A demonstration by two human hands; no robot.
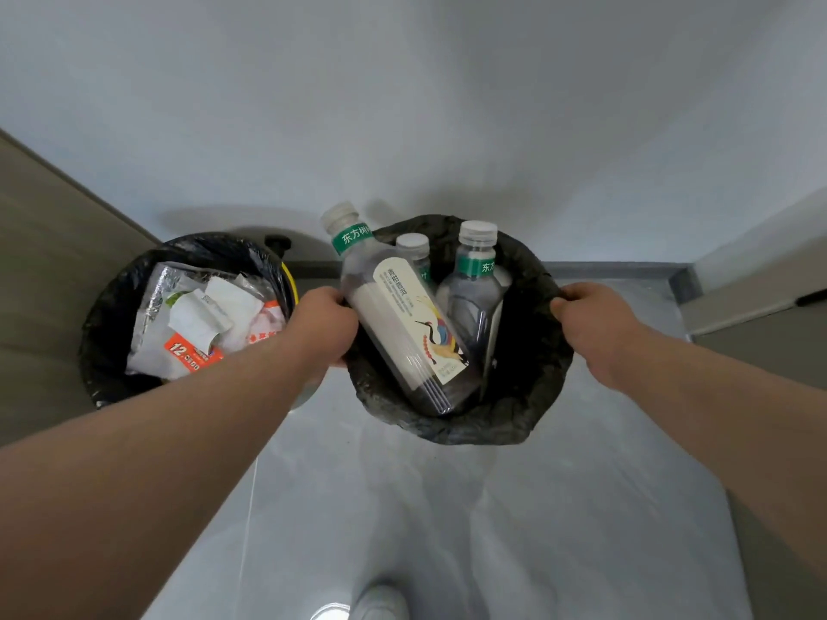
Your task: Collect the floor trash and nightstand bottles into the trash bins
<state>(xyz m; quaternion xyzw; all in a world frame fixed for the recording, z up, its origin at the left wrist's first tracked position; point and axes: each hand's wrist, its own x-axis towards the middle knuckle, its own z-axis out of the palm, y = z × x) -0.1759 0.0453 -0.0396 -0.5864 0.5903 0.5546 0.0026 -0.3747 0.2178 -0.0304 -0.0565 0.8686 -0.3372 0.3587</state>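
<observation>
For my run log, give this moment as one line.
left hand: grips bottle bin rim | right hand: grips opposite rim | bottles: inside it | second bin: wrappers

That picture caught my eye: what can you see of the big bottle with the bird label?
The bottle is clear plastic with a whitish ribbed cap, a green neck band and a cream label showing a colourful crane. It leans tilted in the black-lined bin, base down, cap poking over the rim. The left hand grips the rim right beside it.
</observation>
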